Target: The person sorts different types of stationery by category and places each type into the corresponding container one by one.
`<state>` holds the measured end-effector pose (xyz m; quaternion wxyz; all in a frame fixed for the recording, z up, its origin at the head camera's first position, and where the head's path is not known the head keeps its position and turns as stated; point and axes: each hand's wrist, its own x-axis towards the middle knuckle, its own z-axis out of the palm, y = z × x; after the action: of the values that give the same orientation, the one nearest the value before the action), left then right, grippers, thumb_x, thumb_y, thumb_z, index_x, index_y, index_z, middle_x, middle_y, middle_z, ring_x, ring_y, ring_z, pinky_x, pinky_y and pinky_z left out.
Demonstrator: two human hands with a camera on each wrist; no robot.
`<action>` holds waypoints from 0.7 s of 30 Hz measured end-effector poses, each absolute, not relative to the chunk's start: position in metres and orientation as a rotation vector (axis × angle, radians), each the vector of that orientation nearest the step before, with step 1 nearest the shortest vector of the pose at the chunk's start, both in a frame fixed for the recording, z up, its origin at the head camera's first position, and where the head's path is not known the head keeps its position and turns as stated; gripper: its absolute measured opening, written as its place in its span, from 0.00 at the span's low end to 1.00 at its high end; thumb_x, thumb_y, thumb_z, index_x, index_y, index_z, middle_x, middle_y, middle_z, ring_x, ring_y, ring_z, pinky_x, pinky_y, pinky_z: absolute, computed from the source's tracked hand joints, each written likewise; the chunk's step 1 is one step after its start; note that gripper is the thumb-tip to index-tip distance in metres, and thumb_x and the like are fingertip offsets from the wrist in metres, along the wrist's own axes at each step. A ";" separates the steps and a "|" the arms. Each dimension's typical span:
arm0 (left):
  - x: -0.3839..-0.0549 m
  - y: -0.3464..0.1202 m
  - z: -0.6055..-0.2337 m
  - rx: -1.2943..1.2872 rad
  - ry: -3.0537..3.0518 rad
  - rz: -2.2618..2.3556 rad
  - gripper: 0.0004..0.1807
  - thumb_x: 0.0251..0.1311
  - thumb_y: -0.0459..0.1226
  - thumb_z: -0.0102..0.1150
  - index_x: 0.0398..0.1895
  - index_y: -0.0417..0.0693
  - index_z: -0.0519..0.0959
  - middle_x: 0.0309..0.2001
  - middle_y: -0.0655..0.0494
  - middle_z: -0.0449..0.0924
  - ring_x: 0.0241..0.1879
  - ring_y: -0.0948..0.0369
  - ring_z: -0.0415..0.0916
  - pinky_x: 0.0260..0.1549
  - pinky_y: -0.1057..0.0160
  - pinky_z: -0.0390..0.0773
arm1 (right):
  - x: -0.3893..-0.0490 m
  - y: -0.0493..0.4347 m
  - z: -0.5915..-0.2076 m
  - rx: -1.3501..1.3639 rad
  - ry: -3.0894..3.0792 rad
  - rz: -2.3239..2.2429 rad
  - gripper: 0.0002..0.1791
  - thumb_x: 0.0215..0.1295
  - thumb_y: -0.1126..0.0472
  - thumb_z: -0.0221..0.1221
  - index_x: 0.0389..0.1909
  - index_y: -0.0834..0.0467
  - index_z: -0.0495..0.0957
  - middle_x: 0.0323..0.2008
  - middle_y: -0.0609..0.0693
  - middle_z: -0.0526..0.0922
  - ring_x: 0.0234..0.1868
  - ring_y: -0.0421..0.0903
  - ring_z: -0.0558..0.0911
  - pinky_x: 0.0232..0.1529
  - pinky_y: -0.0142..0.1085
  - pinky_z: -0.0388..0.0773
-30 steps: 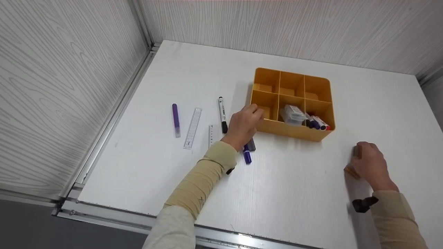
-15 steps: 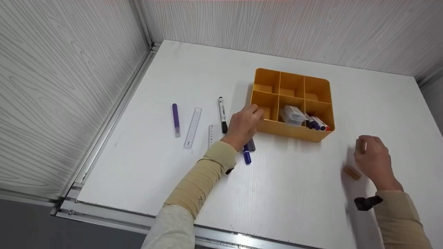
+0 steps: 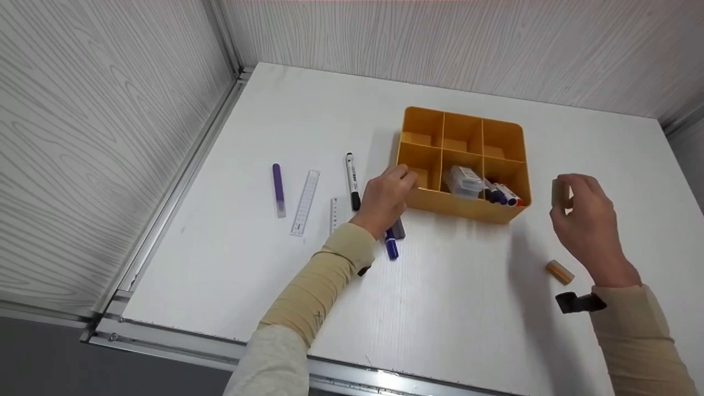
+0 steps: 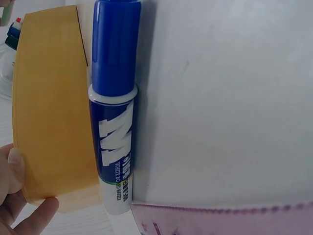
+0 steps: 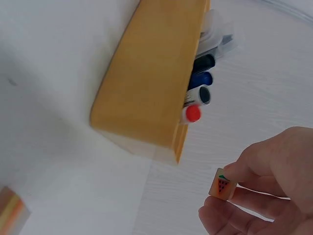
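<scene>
At the near left corner of an orange six-compartment desk organizer [image 3: 462, 209], my left hand [image 3: 385, 198] grips the wall with thumb and fingers. My right hand [image 3: 588, 231] is raised to the right of the organizer, pinching a small eraser [image 5: 223, 185] between thumb and fingers. A fruit picture is printed on the eraser's end face. Clear plastic cases [image 3: 466, 181] fill the organizer's near middle compartment. Several markers [image 3: 500, 194] lean in the near right one. Below my right hand, an orange striped block [image 3: 560, 272] lies on the table.
Left of the organizer lie a purple pen [image 3: 278, 184], a clear ruler [image 3: 305, 203], a shorter ruler [image 3: 334, 214] and a black-capped marker [image 3: 352, 181]. A blue marker [image 3: 391, 247] and a dark grey block [image 3: 399, 229] sit partly behind my left hand. Panels wall the table's back and left.
My right hand has lifted the eraser off the table beside the orange striped block and carried it up and away from me, level with the organizer. My left hand stays put.
</scene>
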<state>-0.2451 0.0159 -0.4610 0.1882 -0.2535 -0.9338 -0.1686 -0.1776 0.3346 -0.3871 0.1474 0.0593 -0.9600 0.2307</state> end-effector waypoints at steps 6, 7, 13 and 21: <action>-0.245 0.015 -0.460 -0.710 -2.644 -0.495 0.12 0.63 0.25 0.56 0.44 0.47 0.81 0.41 0.55 0.78 0.40 0.61 0.77 0.43 0.71 0.81 | -0.185 0.302 -0.365 0.344 -2.697 0.633 0.23 0.62 0.76 0.55 0.59 0.69 0.71 0.59 0.64 0.73 0.42 0.59 0.80 0.41 0.06 0.56; -0.245 0.015 -0.460 -0.710 -2.646 -0.495 0.12 0.63 0.25 0.56 0.45 0.47 0.81 0.41 0.55 0.78 0.41 0.61 0.77 0.44 0.71 0.81 | -0.187 0.296 -0.363 0.370 -2.692 0.626 0.22 0.62 0.76 0.56 0.59 0.68 0.71 0.59 0.64 0.73 0.42 0.58 0.80 0.41 0.06 0.57; -0.245 0.015 -0.460 -0.718 -2.656 -0.487 0.14 0.60 0.24 0.57 0.44 0.47 0.81 0.41 0.55 0.78 0.40 0.61 0.76 0.42 0.70 0.81 | -0.195 0.267 -0.356 0.528 -2.645 0.634 0.18 0.64 0.76 0.55 0.55 0.69 0.72 0.57 0.62 0.74 0.45 0.58 0.81 0.48 0.32 0.82; -0.245 0.016 -0.461 -0.702 -2.618 -0.453 0.13 0.58 0.24 0.59 0.43 0.47 0.81 0.41 0.55 0.78 0.41 0.61 0.77 0.41 0.70 0.82 | -0.209 0.230 -0.358 0.702 -2.608 0.635 0.19 0.61 0.80 0.52 0.53 0.69 0.73 0.55 0.64 0.75 0.38 0.54 0.78 0.37 0.41 0.77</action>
<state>-0.2452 0.0163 -0.4607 0.1955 -0.2505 -0.9343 -0.1616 -0.2094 0.2302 -0.3579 0.1826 0.2487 -0.9242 0.2251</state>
